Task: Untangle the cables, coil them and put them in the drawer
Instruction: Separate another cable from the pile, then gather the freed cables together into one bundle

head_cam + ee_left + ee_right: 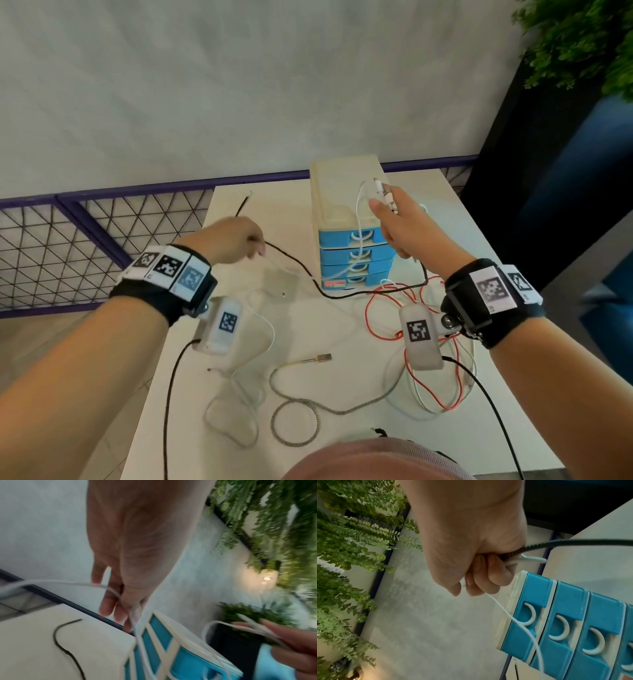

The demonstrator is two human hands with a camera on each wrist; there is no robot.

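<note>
My right hand (383, 205) is raised over the cream drawer unit (335, 192) with blue drawers, all shut. It grips the plug ends of a white cable (357, 212) and, in the right wrist view, my right hand (471, 588) also grips a black cable (573, 542). The white cable (501, 609) hangs past the drawer fronts across to my left hand (258, 251), which pinches it above the table. In the left wrist view the white cable (60, 582) runs through my left hand (120, 615). The black cable (298, 265) trails across the table.
On the white table (308, 325) lie a red cable (368, 315) tangled with thin white ones at right, a braided cable (294, 401) with a USB plug, and a loose white cable (270, 329). A purple mesh railing (102, 222) stands left; plants (582, 44) at far right.
</note>
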